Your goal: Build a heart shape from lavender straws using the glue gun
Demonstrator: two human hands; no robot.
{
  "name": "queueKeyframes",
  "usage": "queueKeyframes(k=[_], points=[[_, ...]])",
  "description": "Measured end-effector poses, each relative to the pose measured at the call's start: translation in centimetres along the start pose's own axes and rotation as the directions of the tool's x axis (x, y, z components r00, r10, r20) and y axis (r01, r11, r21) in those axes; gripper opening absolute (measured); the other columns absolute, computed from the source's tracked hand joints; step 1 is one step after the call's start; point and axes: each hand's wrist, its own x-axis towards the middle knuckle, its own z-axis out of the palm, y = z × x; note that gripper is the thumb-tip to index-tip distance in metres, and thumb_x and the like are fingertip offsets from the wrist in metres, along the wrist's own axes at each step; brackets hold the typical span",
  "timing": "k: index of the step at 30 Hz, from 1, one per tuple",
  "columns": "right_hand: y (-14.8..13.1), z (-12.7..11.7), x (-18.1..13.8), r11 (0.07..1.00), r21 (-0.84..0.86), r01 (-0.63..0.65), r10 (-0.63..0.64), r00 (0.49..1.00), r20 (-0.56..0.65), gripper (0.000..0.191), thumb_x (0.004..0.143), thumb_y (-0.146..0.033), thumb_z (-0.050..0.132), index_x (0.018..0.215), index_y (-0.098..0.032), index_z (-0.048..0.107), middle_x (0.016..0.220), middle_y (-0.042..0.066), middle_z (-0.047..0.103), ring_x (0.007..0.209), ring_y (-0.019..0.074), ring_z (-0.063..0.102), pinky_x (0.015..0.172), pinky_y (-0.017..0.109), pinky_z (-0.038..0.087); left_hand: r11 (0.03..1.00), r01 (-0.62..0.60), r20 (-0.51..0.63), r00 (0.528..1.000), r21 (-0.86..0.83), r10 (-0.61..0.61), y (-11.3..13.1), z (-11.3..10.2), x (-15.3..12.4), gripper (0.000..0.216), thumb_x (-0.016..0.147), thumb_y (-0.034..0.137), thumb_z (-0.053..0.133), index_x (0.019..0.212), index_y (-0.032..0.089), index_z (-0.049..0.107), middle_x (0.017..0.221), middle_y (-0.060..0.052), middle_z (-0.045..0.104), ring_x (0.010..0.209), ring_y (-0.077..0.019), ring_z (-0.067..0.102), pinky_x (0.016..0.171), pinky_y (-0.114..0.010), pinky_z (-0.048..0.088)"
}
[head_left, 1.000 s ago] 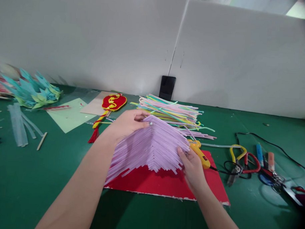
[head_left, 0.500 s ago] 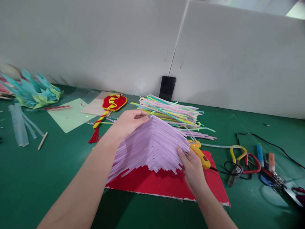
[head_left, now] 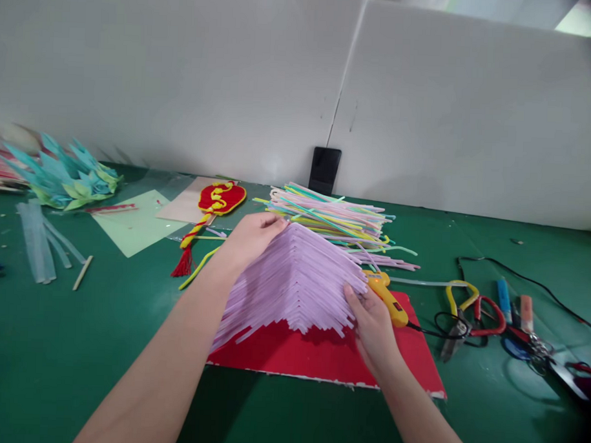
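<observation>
A sheet of lilac pipe cleaners (head_left: 298,280), laid side by side in V-shaped rows, is held above a red board (head_left: 300,357). My left hand (head_left: 253,239) pinches its upper edge near the central peak. At the right edge, my right hand (head_left: 372,318) grips it with the thumb on top; the other fingers are mostly hidden beneath. Just beyond the right hand lies a yellow glue gun (head_left: 387,299) with a glue stick in its back. Behind the sheet is a pile of pastel pipe cleaners (head_left: 329,216).
Yellow-handled pliers (head_left: 462,305), red-handled pliers (head_left: 488,322) and scissors (head_left: 561,373) lie at right. A phone (head_left: 325,171) leans on the wall. Left are a red-yellow fan-shaped ornament (head_left: 221,198), pale green paper (head_left: 135,222), glue sticks (head_left: 37,245) and a turquoise paper piece (head_left: 69,178).
My left hand has shifted slightly at the peak, and its forearm has moved a little right, uncovering a yellow-green pipe cleaner beside the tassel. My right hand keeps its place.
</observation>
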Motion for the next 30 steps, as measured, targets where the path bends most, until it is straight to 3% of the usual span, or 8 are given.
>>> queueKeyframes(k=[6, 11, 16, 22, 30], points=[[0.06, -0.01, -0.01, 0.999, 0.036, -0.015, 0.013, 0.999, 0.033, 0.044, 0.079, -0.044, 0.064, 0.116, -0.021, 0.062, 0.120, 0.007, 0.065, 0.118, 0.0256, 0.054, 0.106, 0.046, 0.033, 0.999, -0.042, 0.027, 0.999, 0.033, 0.041, 0.51, 0.08, -0.10, 0.025, 0.080, 0.038, 0.053, 0.079, 0.017, 0.066, 0.082, -0.001, 0.066, 0.081, -0.0199, 0.058, 0.075, -0.029, 0.040], [0.12, -0.01, 0.01, 0.999, 0.041, -0.009, 0.007, 0.999, 0.036, 0.042, 0.079, -0.044, 0.065, 0.115, -0.021, 0.063, 0.119, 0.006, 0.065, 0.117, 0.0252, 0.054, 0.107, 0.045, 0.033, 0.999, -0.045, 0.043, 0.998, -0.021, 0.045, 0.64, 0.11, -0.04, 0.023, 0.080, 0.034, 0.053, 0.086, 0.016, 0.066, 0.084, -0.002, 0.068, 0.080, -0.0190, 0.059, 0.075, -0.028, 0.041], [0.28, -0.09, 0.01, 0.999, 0.050, -0.022, 0.020, 0.999, 0.041, 0.037, 0.080, -0.043, 0.064, 0.111, -0.023, 0.064, 0.118, 0.005, 0.066, 0.117, 0.0241, 0.055, 0.106, 0.043, 0.034, 0.998, -0.053, 0.007, 0.999, 0.039, 0.052, 0.85, 0.18, -0.19, 0.025, 0.083, 0.036, 0.050, 0.076, 0.016, 0.063, 0.079, -0.002, 0.066, 0.077, -0.0188, 0.059, 0.073, -0.029, 0.041], [0.14, -0.02, -0.06, 1.000, 0.029, -0.010, 0.009, 0.999, 0.041, 0.040, 0.079, -0.044, 0.064, 0.113, -0.023, 0.063, 0.118, 0.005, 0.066, 0.117, 0.0247, 0.055, 0.106, 0.044, 0.035, 0.993, -0.083, 0.097, 0.991, -0.082, 0.091, 0.94, 0.57, -0.40, 0.020, 0.077, 0.035, 0.061, 0.087, 0.017, 0.064, 0.087, -0.003, 0.068, 0.081, -0.0179, 0.061, 0.075, -0.028, 0.044], [-0.38, 0.27, -0.15, 1.000, -0.010, 0.015, -0.015, 1.000, -0.004, 0.046, 0.074, -0.049, 0.067, 0.111, -0.022, 0.065, 0.111, 0.007, 0.069, 0.114, 0.0273, 0.056, 0.101, 0.046, 0.039, 0.998, -0.055, 0.003, 0.998, 0.024, 0.055, 0.52, 0.70, -0.06, 0.027, 0.083, 0.039, 0.051, 0.076, 0.017, 0.065, 0.082, -0.001, 0.067, 0.080, -0.0189, 0.060, 0.077, -0.030, 0.041]])
